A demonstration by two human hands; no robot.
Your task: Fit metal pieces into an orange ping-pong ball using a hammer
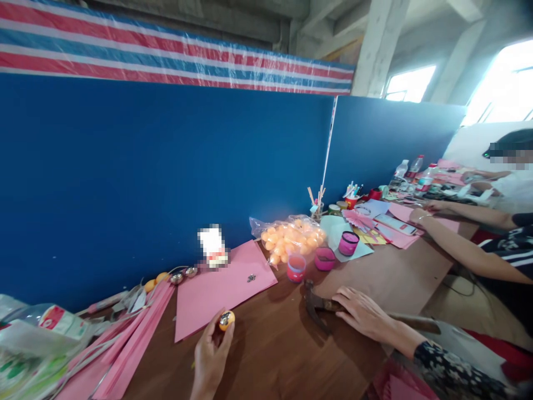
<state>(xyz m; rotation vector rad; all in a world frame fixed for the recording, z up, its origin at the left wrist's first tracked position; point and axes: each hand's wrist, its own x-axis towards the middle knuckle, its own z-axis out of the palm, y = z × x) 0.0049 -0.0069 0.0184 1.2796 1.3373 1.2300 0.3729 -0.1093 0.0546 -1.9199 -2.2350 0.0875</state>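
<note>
My left hand [210, 355] is raised near the table's front edge, fingers pinched on a small orange ball [227, 320] with a shiny metal piece on it. My right hand [364, 314] lies over a hammer [316, 304] on the brown wooden table [275, 350], fingers curled on its handle near the head. A pink paper sheet [220, 289] lies just beyond the left hand, with a tiny metal piece [251, 277] on it. Further back stands a clear bag of orange balls [291, 238].
Small pink cups [296, 268] [324, 258] [348, 243] stand by the bag. Pink paper strips [125, 344] and plastic bags [33, 344] pile at left. A blue partition [166, 178] backs the table. At right, another person's arm [453, 244] reaches over papers, bottles [415, 166] and pen cups [352, 199].
</note>
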